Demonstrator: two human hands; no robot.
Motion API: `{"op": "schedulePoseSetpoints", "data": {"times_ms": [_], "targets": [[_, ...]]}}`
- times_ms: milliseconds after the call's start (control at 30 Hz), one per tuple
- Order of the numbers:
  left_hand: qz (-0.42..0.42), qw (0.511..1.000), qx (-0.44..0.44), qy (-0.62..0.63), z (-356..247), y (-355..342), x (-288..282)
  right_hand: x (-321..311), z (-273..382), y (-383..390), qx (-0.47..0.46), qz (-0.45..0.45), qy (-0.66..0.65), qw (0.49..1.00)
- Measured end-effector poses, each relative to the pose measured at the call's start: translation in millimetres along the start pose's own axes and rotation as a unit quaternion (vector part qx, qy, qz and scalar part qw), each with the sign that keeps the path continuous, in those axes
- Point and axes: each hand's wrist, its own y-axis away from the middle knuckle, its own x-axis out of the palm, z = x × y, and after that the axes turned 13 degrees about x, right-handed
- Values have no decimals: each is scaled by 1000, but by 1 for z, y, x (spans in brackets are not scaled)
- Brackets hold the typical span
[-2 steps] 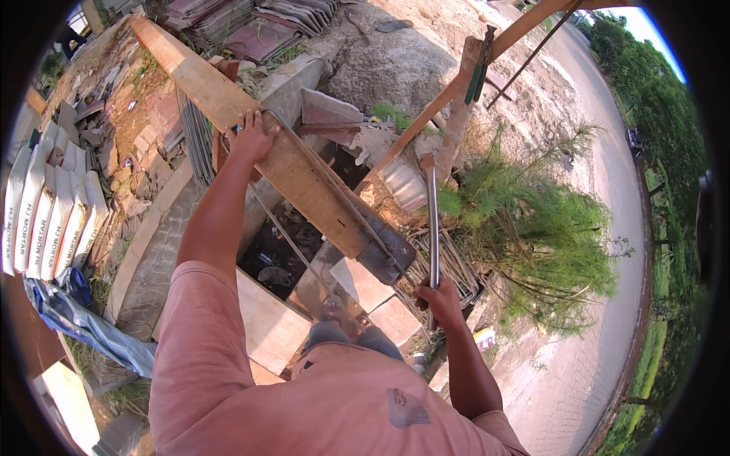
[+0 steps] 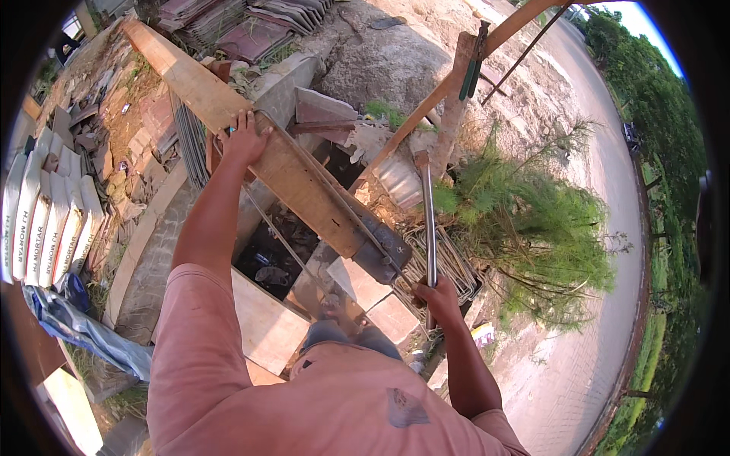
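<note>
My left hand (image 2: 245, 140) lies on a long wooden plank (image 2: 304, 194), its fingers stretched out over the top. A thin metal rod (image 2: 334, 188) runs along the plank's upper edge and curves close to these fingers. At the plank's near end sits a dark metal block (image 2: 385, 254). Just right of it, my right hand (image 2: 439, 301) is closed around the lower part of a shiny metal pipe (image 2: 431, 228) with a brownish end. That pipe stands nearly straight up in the picture. Another thin rod (image 2: 275, 232) slants below the plank toward my feet.
Bent metal rod frames (image 2: 464, 266) lie beside my right hand, next to a feathery green bush (image 2: 532, 220). Green-handled cutters (image 2: 473, 72) hang on a wooden beam (image 2: 414, 120). White sacks (image 2: 53, 216) stand at left. A dark pit (image 2: 277, 251) opens under the plank.
The whole view has shifted slightly. Both hands keep their places on the plank and the metal pipe.
</note>
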Motion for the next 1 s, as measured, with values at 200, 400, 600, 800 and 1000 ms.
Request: {"op": "schedulePoseSetpoints", "data": {"times_ms": [200, 400, 600, 800, 1000], "targets": [[-10, 1000, 7, -15, 10, 4, 5, -70, -43, 4, -60, -136, 132, 980], [-20, 999, 2, -36, 8, -2, -1, -146, -33, -1, -130, -298, 394, 860], [-21, 999, -3, -36, 7, -4, 1, -181, -26, -32, -215, -257, 534, 776], [-36, 999, 5, -38, 10, -5, 4, -187, 6, -79, -322, -217, 561, 731], [-48, 997, 11, -51, 9, -2, 4, -190, 54, -114, -415, -162, 583, 679]]}}
